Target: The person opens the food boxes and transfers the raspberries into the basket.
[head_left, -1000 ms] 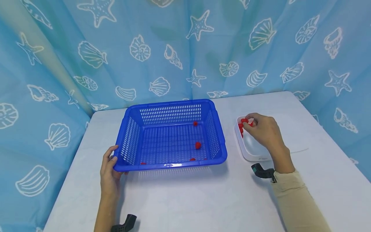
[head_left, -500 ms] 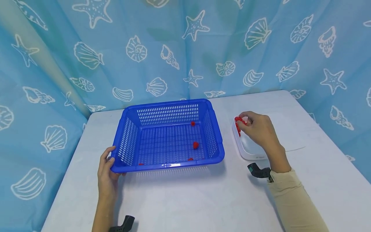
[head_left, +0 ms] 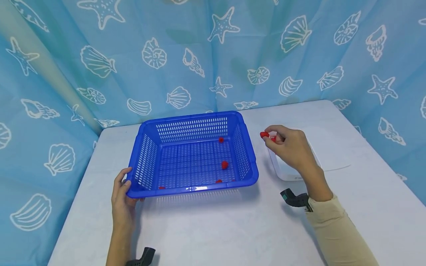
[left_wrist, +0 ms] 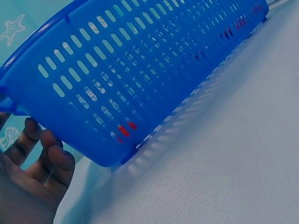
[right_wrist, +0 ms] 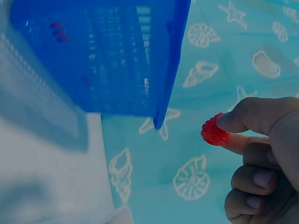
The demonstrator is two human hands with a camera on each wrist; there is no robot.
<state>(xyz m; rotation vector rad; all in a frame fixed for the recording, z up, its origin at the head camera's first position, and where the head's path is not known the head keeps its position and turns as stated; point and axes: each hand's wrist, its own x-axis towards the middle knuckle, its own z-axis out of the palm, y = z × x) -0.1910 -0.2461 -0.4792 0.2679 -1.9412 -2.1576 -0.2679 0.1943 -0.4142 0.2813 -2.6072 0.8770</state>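
With its left front corner in the grip of my left hand (head_left: 123, 201), a blue slotted plastic basket (head_left: 193, 116) stands on the table. Several red raspberries lie spread over its floor, one raspberry (head_left: 225, 165) near the right side. Thumb and forefinger of my right hand (head_left: 292, 147) pinch another raspberry (right_wrist: 214, 130), held just left of a white container (head_left: 287, 178). More red shows under this hand inside the container, partly hidden by the fingers. In the left wrist view the fingertips (left_wrist: 61, 157) are at the basket's corner, below the rim.
A white cloth covers the table (head_left: 206, 229). Behind and beside it hangs a blue curtain (head_left: 199, 33) with white shells and starfish. A thin pale cord (head_left: 337, 169) lies right of the container. Black wrist devices (head_left: 294, 198) sit on both arms.
My right hand has lifted from inside the white container and shifted left past its edge, carrying a raspberry. The left hand stays on the basket corner.
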